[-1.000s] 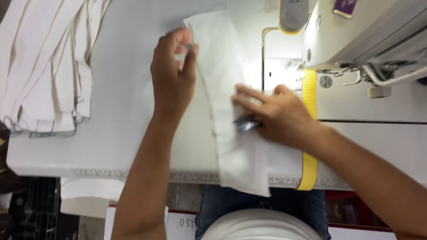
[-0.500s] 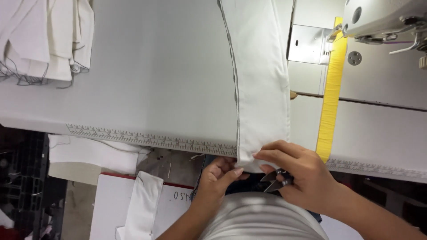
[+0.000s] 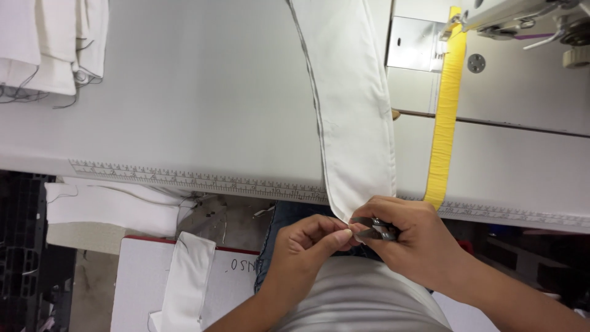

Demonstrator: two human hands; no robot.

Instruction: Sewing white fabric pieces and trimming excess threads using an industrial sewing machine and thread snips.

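The right hand [image 3: 413, 243] is closed around a small pair of metal thread snips [image 3: 373, 229], blades pointing left toward the bottom corner of a long white fabric strip [image 3: 353, 110]. The left hand [image 3: 307, 243] meets it there, thumb and forefinger pinched narrow at that same corner, right against the snip tips; whether a loose thread sits between the fingers is too small to tell. The strip hangs just over the near edge of the pale worktable [image 3: 184, 92] and runs up and away across it, a dark stitched line along its left side. A printed ruler scale [image 3: 184, 178] lines the table's front edge. Just right of the strip lies a yellow measuring tape [image 3: 447, 110], leading up to the sewing machine [image 3: 522, 15] at the top right. Folded white pieces [image 3: 52, 43] are stacked at the far left corner. Below the table, a white board with a red edge [image 3: 141, 276] carries another white fabric piece [image 3: 187, 276].
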